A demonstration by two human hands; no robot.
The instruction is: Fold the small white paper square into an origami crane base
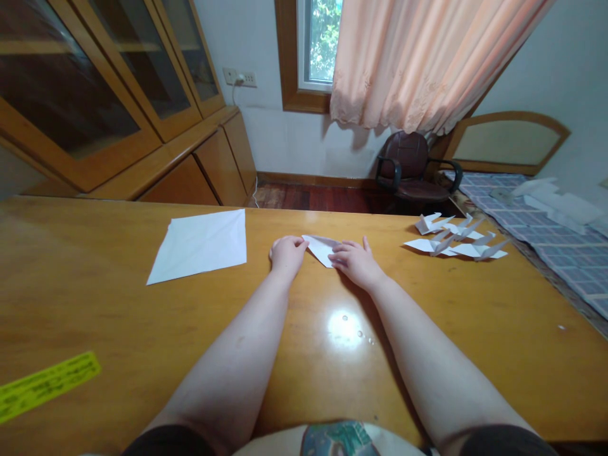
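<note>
A folded piece of white paper [321, 251] lies on the wooden table in front of me, narrow and pointed, with a raised flap along its far edge. My left hand [287, 253] is closed, thumb and fingertips pinching the paper's left corner. Over its right part my right hand [355, 262] curls its fingers, holding the paper, with the little finger raised. My right fingers hide that end of the paper. To the left lies a larger flat sheet of white paper [204, 246] with faint crease lines.
Several folded paper cranes [479, 249] stand at the table's right rear. A yellow label strip [50, 383] is at the front left of the table [190, 342]. Beyond are a glass-doored cabinet [156, 120], an office chair [412, 161] and a bed [536, 209].
</note>
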